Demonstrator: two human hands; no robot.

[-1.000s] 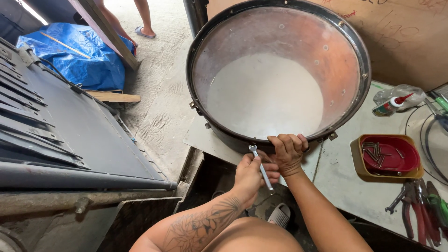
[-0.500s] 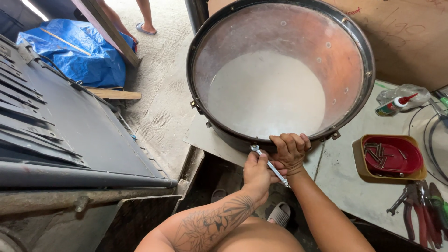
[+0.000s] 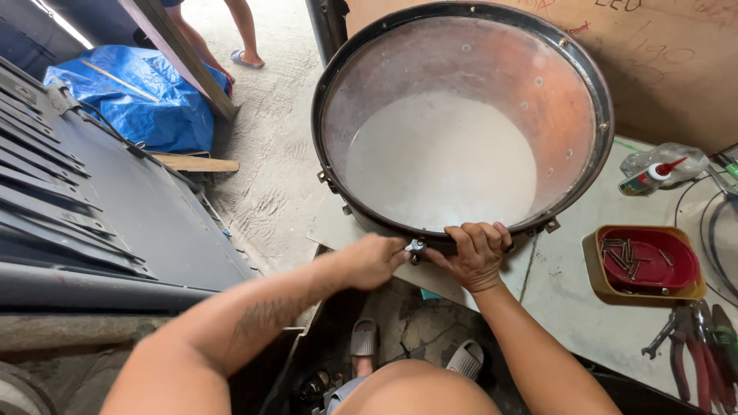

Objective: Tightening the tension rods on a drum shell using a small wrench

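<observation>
Red tray [image 3: 644, 265], frame right, holds screws; drum [image 3: 461, 123] empty. Right hand [image 3: 475, 253] fingers clamped on drum rim; left hand [image 3: 377, 261] fingers pinched on small metal tool [image 3: 415, 247].

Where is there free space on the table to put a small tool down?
Bare table lies between the drum rim and the red tray, running toward the near edge. It is crowded by the pliers, and by the glue bottle.

The drum [image 3: 461, 123] lies on the table [image 3: 569, 323], tray [image 3: 644, 265] to its right.
</observation>
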